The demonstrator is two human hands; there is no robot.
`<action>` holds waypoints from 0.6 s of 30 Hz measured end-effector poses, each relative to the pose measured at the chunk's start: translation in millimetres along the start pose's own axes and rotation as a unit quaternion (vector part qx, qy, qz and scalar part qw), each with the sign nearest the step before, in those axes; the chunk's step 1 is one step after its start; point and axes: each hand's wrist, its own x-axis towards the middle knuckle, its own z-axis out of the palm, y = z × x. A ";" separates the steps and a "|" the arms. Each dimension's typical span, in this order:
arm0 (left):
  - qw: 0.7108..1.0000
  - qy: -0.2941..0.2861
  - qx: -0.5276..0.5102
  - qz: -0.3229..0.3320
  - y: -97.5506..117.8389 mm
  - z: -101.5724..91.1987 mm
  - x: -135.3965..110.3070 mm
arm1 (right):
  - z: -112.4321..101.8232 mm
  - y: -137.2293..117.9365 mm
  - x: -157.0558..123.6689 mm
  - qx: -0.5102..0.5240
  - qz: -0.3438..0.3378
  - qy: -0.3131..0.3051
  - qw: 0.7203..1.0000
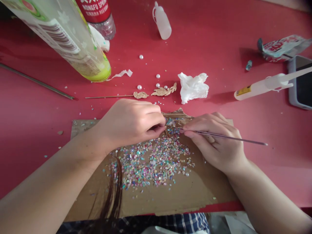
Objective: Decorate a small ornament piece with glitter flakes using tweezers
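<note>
My left hand (131,122) is curled shut, pinching a small gold ornament (170,123) at the far edge of a brown cardboard sheet (190,191). My right hand (214,143) grips a thin metal pick (231,138) like a pen, its tip touching the ornament beside my left fingertips. A pile of several small iridescent shell chips (153,161) lies on the cardboard just below both hands. The ornament is mostly hidden by my fingers.
On the red table: gold leaf pieces (164,91) with a hairpin stick (109,96), loose pearls (139,87), crumpled tissue (193,86), small glue bottle (162,22), glue syringe (263,85), phone (301,83), wrapper (280,48), two drink bottles (73,35), a metal rod (36,81).
</note>
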 end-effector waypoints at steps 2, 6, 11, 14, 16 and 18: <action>1.000 -0.007 -0.002 -0.004 0.2 0.2 0.6 | -0.1 0.0 0.2 0.000 0.000 0.002 1.000; 1.000 -0.003 -0.006 -0.003 0.0 0.3 0.6 | -1.2 0.6 0.1 0.000 -0.006 0.000 1.000; 1.000 0.003 0.000 0.003 -0.4 -0.6 -0.6 | -1.4 -0.4 0.0 0.007 -0.003 -0.002 1.000; 1.000 0.004 0.003 0.007 -0.5 -0.6 -0.9 | -0.7 -1.8 0.2 0.007 -0.003 -0.002 1.000; 1.000 0.005 0.006 0.008 -0.3 -0.2 -0.9 | -1.0 -1.9 -0.1 0.009 -0.004 -0.001 1.000; 1.000 0.006 0.007 0.008 -0.2 0.1 -0.9 | -2.2 -1.4 -1.0 0.017 0.000 0.003 1.000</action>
